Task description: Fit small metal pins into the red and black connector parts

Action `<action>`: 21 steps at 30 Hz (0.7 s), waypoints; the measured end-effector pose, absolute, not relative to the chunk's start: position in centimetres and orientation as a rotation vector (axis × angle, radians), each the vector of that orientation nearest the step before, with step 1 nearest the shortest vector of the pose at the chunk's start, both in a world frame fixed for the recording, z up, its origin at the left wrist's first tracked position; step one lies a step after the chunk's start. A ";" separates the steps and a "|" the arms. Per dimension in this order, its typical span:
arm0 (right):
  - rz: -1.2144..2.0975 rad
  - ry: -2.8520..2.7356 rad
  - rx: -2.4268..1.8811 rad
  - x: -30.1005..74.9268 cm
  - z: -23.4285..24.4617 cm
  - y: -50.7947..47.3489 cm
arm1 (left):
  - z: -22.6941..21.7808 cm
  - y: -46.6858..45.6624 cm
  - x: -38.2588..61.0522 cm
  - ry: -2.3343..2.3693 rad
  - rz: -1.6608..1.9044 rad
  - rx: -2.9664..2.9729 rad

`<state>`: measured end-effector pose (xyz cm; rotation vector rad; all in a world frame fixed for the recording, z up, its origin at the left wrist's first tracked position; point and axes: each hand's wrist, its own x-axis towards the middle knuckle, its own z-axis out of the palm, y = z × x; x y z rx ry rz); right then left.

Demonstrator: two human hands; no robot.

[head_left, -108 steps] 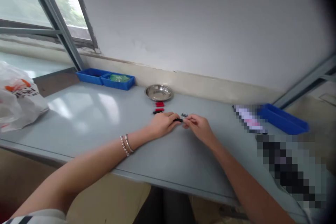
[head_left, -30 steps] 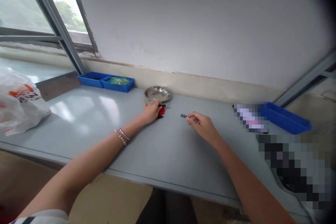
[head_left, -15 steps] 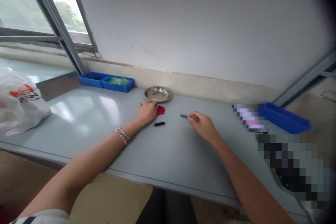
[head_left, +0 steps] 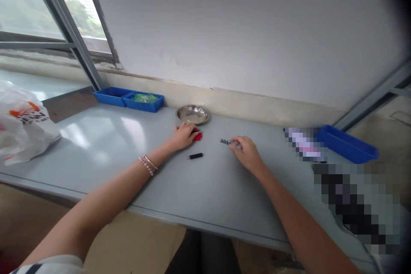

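At the left of the tabletop [head_left: 167, 192], a plastic bag [head_left: 27, 126] is standing well apart from your hands. Your left hand [head_left: 183, 137] is resting with curled fingers over the red pieces [head_left: 198, 137], which are lying just in front of the metal dish [head_left: 192, 114]. You are seeing too little between these fingers to tell whether the left grip is holding anything. To the right and nearer you, a black cylinder [head_left: 197, 156] is lying alone. It is appearing light, stiff and prone to rolling; its middle is offering the surest hold, as the thin pale tip is looking easier to bend. Further right, a row of small grey pieces [head_left: 224, 141] is lying at your right hand [head_left: 249, 153]. These are appearing light, hard and easily scattered; a fingertip pinch is suiting their sides.

Your left fingers are hiding part of the red pieces and a dark edge beside them, so their count is remaining uncertain. Your right thumb and index finger are meeting the row's near end, and you cannot tell whether they are pinching a piece. At far right, pixelation is masking two objects beside a blue tray [head_left: 348, 145].
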<state>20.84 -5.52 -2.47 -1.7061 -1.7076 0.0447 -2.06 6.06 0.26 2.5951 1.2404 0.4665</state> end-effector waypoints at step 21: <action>0.091 -0.291 -2.842 32.5 0.9 -20.9 | 5.2 0.4 -2.0 0.781 0.056 2.948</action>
